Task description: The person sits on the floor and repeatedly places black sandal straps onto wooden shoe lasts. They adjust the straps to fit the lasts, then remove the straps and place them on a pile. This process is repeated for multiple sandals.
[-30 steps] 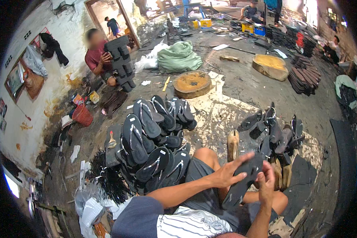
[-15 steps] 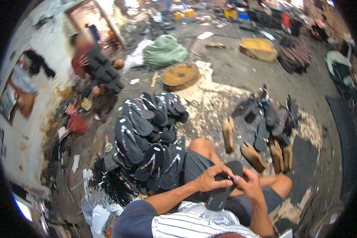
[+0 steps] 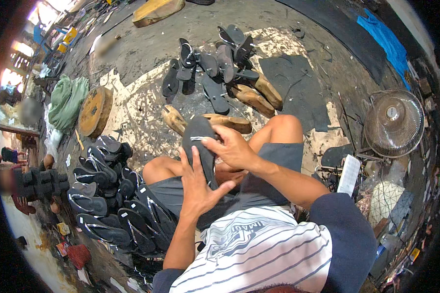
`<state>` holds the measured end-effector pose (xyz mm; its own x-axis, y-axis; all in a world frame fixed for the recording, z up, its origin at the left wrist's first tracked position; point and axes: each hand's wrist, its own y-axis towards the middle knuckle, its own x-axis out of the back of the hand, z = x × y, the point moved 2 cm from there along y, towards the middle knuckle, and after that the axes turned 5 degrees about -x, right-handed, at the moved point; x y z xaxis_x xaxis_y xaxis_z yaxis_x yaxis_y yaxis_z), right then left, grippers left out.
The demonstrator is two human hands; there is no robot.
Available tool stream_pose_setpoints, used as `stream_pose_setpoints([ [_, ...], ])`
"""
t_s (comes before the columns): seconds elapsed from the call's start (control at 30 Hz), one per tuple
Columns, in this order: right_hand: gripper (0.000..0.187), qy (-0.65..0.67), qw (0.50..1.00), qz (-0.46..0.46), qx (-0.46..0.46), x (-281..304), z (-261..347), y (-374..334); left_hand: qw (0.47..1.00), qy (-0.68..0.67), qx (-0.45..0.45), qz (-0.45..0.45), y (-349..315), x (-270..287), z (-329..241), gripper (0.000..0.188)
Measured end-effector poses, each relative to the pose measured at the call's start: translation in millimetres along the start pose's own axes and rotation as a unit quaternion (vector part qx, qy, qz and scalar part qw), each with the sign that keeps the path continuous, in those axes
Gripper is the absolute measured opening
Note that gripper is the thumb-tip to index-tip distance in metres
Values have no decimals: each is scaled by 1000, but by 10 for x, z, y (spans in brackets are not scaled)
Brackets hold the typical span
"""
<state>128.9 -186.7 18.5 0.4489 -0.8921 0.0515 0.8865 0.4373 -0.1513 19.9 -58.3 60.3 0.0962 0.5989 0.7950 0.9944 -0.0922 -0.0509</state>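
Stained concrete floor (image 3: 146, 102) — both hands, left hand (image 3: 198, 188) and right hand (image 3: 232, 149), gripping black sandal (image 3: 200, 146).

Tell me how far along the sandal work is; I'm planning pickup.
Done, apparently: a stack of strapped flip-flops at the person's left. In hand: both the left hand and right hand hold one dark sandal. Possibly left: loose sandals lie ahead.
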Motion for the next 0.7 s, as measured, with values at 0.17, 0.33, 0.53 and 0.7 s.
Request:
stream_pose_setpoints([
  [0.17,37,110,983,99,112,461,-397,810,952,-273,129,-40,28,-26,503,90],
  [0.33,49,-455,882,-24,-120,1885,-1288,1396,783,-580,189,-124,-118,104,826,61],
  [0.53,62,-480,859,30,-176,2177,-2086,1594,768,-594,123,-206,-6,117,767,50],
  [0.7,72,-166,955,-25,-245,1766,-1303,1308,897,-319,99,-289,72,301,840,33],
])
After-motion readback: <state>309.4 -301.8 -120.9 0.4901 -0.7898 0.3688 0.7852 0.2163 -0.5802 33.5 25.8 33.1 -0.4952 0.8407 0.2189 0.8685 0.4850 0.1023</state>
